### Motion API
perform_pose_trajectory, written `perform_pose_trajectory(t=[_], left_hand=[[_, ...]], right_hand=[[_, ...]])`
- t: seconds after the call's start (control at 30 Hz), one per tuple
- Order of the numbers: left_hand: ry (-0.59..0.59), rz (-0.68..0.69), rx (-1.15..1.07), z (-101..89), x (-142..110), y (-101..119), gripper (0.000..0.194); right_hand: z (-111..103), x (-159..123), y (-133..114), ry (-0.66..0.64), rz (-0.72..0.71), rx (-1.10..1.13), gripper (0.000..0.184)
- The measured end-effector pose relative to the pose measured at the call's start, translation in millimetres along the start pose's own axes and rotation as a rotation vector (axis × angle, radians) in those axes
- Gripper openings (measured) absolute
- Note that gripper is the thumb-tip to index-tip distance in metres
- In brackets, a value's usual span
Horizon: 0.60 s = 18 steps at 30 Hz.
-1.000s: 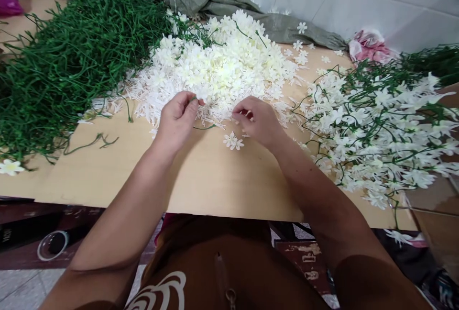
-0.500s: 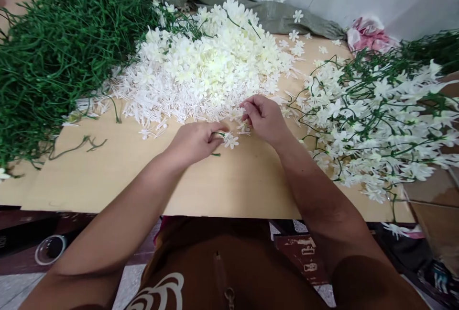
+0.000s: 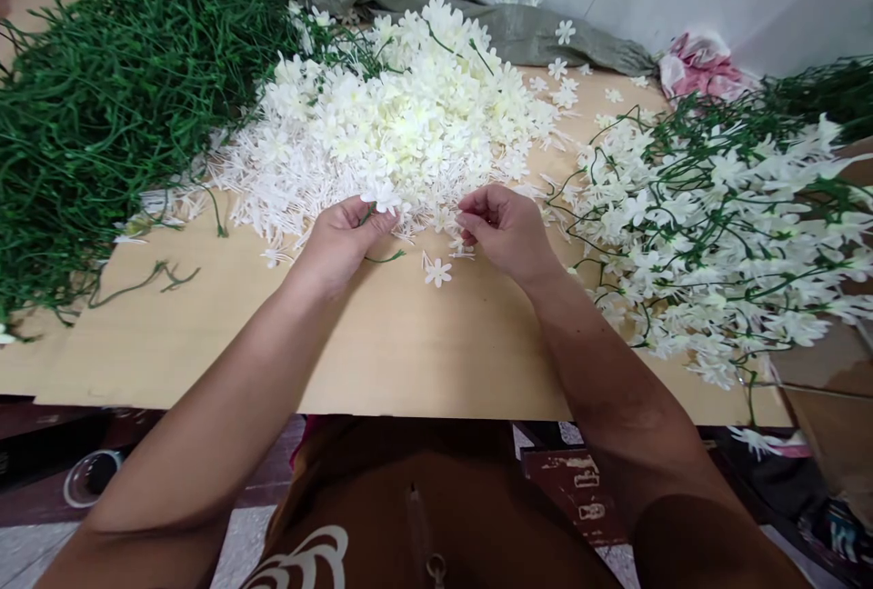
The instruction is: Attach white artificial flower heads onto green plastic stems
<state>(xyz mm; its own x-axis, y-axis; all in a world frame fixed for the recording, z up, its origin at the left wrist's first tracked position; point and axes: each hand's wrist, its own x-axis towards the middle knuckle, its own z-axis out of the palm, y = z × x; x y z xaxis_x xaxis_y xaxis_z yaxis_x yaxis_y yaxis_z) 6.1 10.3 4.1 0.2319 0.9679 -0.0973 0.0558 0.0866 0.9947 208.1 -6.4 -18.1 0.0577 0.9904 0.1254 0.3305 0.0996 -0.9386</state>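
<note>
My left hand (image 3: pixel 345 239) is closed in a pinch on a thin green plastic stem (image 3: pixel 387 257), whose lower end sticks out below the thumb. White petals lie right at its fingertips; whether they are fixed to that stem I cannot tell. My right hand (image 3: pixel 505 230) is also pinched, at the near edge of the white heap, and what its fingertips hold is too small to make out. Between the hands, a single white artificial flower (image 3: pixel 437 273) lies on the board. Just beyond them rises a heap of loose white flower heads (image 3: pixel 416 116) with thin white stamens (image 3: pixel 293 189).
A large pile of green stems (image 3: pixel 123 89) stands at the left. Assembled white flowers on stems (image 3: pixel 723 234) are heaped at the right. Behind lie a grey-green cloth (image 3: pixel 532 33) and a pink-and-white cloth (image 3: pixel 702 69). The tan board (image 3: pixel 436 362) ends close to my body.
My left hand has moved left and slightly away from me with the green stem. The flower that was by its fingertips now lies apart on the board. My right hand has barely shifted.
</note>
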Motion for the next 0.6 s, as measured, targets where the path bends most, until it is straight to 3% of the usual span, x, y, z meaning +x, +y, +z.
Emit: perform_pose_trajectory(t=[0.1,0.23,0.3,0.4,0.5,0.6], left_hand=[[-0.062,-0.121,-0.162,-1.1,-2,2,0.035],[-0.101,-0.224,-0.386,-2.7,-4,1,0.039],[-0.100,-0.254,-0.454,-3.0,-3,1,0.039],[-0.105,-0.304,-0.510,-3.4,-3,2,0.038],[-0.128,-0.315,-0.558,-3.7,-3,2,0.036],[-0.163,-0.313,-0.590,-3.3,-3,1,0.036]], right_hand=[[-2,-2,-6,0.020,-0.106,-0.244,0.006],[-6,-3,-14,-0.032,-0.114,-0.423,0.020],[-7,-3,-14,-0.020,-0.091,-0.372,0.019],[-6,-3,-13,-0.021,-0.036,-0.159,0.002],[-3,-5,-13,-0.071,0.017,0.064,0.013],[1,-6,-16,-0.114,0.058,0.157,0.008]])
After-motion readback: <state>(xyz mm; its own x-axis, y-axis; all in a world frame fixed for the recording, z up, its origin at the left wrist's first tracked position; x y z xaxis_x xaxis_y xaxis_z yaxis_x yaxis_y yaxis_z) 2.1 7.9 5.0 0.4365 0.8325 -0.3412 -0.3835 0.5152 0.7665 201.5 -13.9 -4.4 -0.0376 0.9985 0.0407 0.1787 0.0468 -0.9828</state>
